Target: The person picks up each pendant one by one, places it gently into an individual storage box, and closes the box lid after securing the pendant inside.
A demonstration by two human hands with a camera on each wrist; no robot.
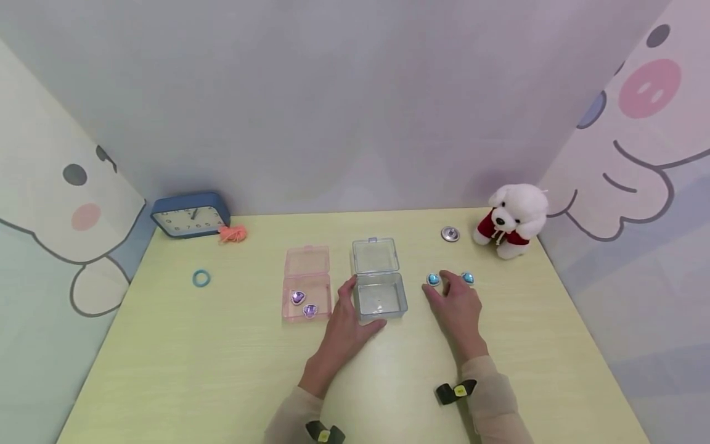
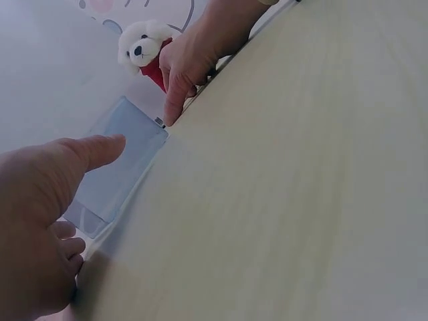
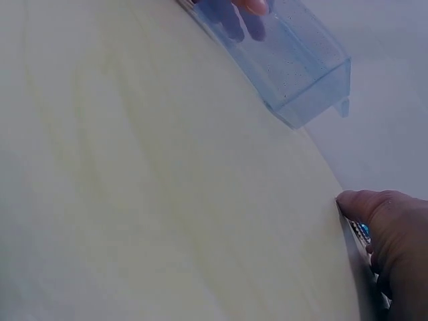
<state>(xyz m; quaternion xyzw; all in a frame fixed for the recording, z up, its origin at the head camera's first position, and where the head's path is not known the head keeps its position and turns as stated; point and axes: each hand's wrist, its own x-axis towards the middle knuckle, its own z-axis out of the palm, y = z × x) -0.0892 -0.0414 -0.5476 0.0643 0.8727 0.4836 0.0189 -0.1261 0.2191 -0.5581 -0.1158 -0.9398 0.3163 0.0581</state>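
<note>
My left hand (image 1: 345, 327) is at the clear bluish box (image 1: 380, 297), its fingers along the left wall. In the left wrist view the thumb (image 2: 100, 150) stands out straight in front of the box. The box's lid (image 1: 375, 256) is swung back. My right hand (image 1: 459, 308) is to the box's right, low on the table, with thumb and forefinger curled around a blue heart-shaped gem (image 1: 433, 280). In the right wrist view the thumb (image 3: 378, 207) partly covers that gem (image 3: 364, 229). A second blue gem (image 1: 468, 278) lies just beyond the fingers.
Left of the clear box, an open pink box (image 1: 306, 280) holds two purple gems (image 1: 297, 298). A blue ring (image 1: 201, 278), orange yarn (image 1: 233, 234) and a blue clock (image 1: 190, 216) are farther left. A round silver piece (image 1: 450, 234) and a white plush dog (image 1: 513, 219) stand back right.
</note>
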